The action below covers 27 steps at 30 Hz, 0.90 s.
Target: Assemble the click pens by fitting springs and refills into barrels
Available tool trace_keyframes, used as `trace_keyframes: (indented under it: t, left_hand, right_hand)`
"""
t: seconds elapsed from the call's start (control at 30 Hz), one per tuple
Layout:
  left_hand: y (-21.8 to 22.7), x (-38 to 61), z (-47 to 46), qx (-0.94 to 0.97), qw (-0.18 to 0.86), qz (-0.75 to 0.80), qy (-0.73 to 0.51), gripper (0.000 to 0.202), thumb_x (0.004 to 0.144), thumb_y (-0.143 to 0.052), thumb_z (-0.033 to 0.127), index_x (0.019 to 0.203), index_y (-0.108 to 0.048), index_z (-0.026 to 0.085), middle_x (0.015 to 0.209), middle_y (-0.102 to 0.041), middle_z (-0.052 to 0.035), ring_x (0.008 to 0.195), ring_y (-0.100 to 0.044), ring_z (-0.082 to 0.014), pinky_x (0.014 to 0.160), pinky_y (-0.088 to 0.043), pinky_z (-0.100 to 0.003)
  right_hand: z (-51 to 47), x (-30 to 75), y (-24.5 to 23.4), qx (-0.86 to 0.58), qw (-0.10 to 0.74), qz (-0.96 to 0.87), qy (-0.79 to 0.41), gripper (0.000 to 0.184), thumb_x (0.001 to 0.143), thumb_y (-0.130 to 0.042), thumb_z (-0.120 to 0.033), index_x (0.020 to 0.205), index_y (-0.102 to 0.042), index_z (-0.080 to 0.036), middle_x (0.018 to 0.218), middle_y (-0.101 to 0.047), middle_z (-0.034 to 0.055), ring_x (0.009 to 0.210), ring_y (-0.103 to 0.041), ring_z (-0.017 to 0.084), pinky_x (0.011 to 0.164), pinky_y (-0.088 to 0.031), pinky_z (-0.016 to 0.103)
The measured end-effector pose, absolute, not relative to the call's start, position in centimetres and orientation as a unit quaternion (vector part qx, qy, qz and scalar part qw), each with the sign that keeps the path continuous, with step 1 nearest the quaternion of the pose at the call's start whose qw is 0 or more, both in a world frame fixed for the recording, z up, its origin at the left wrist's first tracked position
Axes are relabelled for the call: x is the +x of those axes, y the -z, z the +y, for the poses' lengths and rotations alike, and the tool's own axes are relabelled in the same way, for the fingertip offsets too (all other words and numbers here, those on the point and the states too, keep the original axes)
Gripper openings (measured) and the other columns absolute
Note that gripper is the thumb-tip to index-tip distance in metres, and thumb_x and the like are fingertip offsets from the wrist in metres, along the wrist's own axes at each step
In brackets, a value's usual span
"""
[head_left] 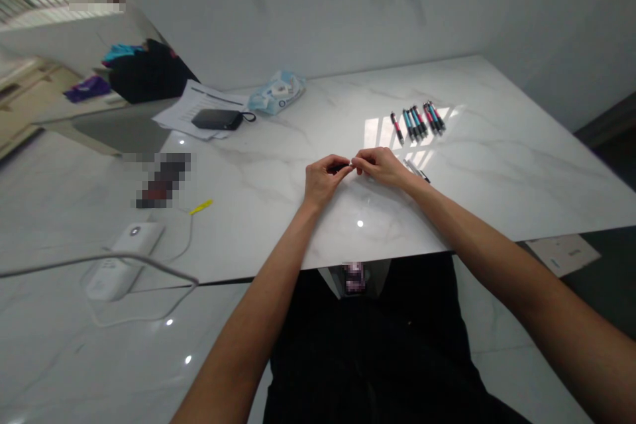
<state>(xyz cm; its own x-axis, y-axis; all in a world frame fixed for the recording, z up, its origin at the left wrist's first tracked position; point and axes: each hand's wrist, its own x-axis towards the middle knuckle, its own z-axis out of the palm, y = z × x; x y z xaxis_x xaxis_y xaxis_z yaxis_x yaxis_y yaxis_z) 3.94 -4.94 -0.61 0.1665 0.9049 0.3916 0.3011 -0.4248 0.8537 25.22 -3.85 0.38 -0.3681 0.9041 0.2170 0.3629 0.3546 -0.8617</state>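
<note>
Over the marble-patterned table, my left hand (319, 180) is closed around a dark pen part (340, 167), mostly covered by the fingers. My right hand (380, 164) pinches at the pen part's right end, where a small light-coloured tip shows; whether this is a separate piece I cannot tell. Both hands nearly touch at the fingertips. Beside my right wrist lie slim silver and black pen pieces (417, 171), partly hidden by the arm. Beyond it, several red, blue and black pens (421, 120) lie in a loose row.
At the back left, a black power bank (217, 119) with a strap rests on printed papers (173, 112), near a blue-and-white soft pack (277, 93). A white power strip (124, 262) with cables and a yellow tag (201, 207) lie at left. The table (536, 179) meets the wall behind.
</note>
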Motion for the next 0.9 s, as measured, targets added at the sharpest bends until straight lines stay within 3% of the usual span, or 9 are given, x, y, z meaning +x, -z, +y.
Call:
trace_keyframes:
  t: [0.1,0.23,0.37,0.53,0.7,0.8,0.9]
  left_hand:
    - [0.62,3.9,-4.95,0.699,0.312,0.429,-0.479,0.034,0.086,-0.087,0.054,0.096,-0.083,0.022,0.094,-0.084,-0.0049,0.087,-0.08,-0.0211,0.084,-0.064,-0.034]
    - [0.67,3.85,-4.9,0.701,0.315,0.438,-0.466,0.035,0.085,-0.088,0.054,0.096,-0.082,0.022,0.095,-0.085,-0.0055,0.088,-0.08,-0.022,0.083,-0.064,-0.034]
    - [0.65,3.85,-4.93,0.7,0.317,0.442,-0.464,0.035,0.085,-0.087,0.055,0.097,-0.082,0.022,0.096,-0.084,-0.0057,0.09,-0.08,-0.0223,0.085,-0.064,-0.035]
    - [0.41,3.95,-5.13,0.702,0.318,0.44,-0.46,0.038,0.085,-0.087,0.058,0.097,-0.083,0.022,0.095,-0.084,-0.0057,0.088,-0.08,-0.0219,0.084,-0.064,-0.034]
    - [0.1,3.91,-5.33,0.698,0.326,0.435,-0.466,0.042,0.084,-0.086,0.061,0.095,-0.082,0.021,0.095,-0.085,-0.0065,0.087,-0.08,-0.022,0.083,-0.065,-0.034]
    - [0.04,3.88,-5.4,0.697,0.334,0.432,-0.464,0.043,0.083,-0.087,0.062,0.097,-0.083,0.022,0.096,-0.085,-0.0067,0.089,-0.081,-0.0231,0.085,-0.066,-0.036]
    - [0.02,3.88,-5.43,0.695,0.337,0.431,-0.466,0.042,0.083,-0.087,0.061,0.099,-0.084,0.022,0.099,-0.086,-0.0071,0.09,-0.082,-0.0237,0.088,-0.067,-0.038]
  right_hand:
    - [-3.99,25.16,-0.63,-0.425,0.367,-0.727,-0.395,0.032,0.098,-0.067,-0.049,0.094,-0.076,-0.019,0.075,-0.07,0.002,0.064,-0.055,0.014,0.064,-0.039,0.03]
    - [-4.07,25.16,-0.75,-0.441,0.346,-0.744,-0.364,0.043,0.102,-0.06,-0.053,0.075,-0.07,-0.019,0.066,-0.064,0.0015,0.064,-0.05,0.014,0.064,-0.037,0.031]
    - [-3.98,25.24,-0.69,-0.423,0.354,-0.742,-0.381,0.037,0.099,-0.064,-0.054,0.089,-0.073,-0.02,0.072,-0.066,0.0009,0.065,-0.051,0.015,0.064,-0.036,0.03]
    - [-3.84,25.36,-0.67,-0.426,0.337,-0.765,-0.346,0.045,0.103,-0.056,-0.049,0.069,-0.065,-0.02,0.063,-0.059,0.0001,0.063,-0.05,0.014,0.066,-0.035,0.032]
    - [-3.8,25.34,-0.53,-0.416,0.348,-0.744,-0.39,0.034,0.096,-0.068,-0.052,0.09,-0.075,-0.019,0.071,-0.067,0.0009,0.065,-0.055,0.015,0.064,-0.037,0.03]
    - [-3.76,25.27,-0.53,-0.431,0.338,-0.743,-0.384,0.042,0.1,-0.061,-0.054,0.077,-0.072,-0.02,0.067,-0.066,0.001,0.064,-0.054,0.015,0.065,-0.037,0.03]
    - [-3.69,25.24,-0.6,-0.433,0.337,-0.744,-0.381,0.046,0.102,-0.056,-0.055,0.075,-0.072,-0.02,0.067,-0.066,0.0011,0.064,-0.053,0.015,0.067,-0.037,0.03]
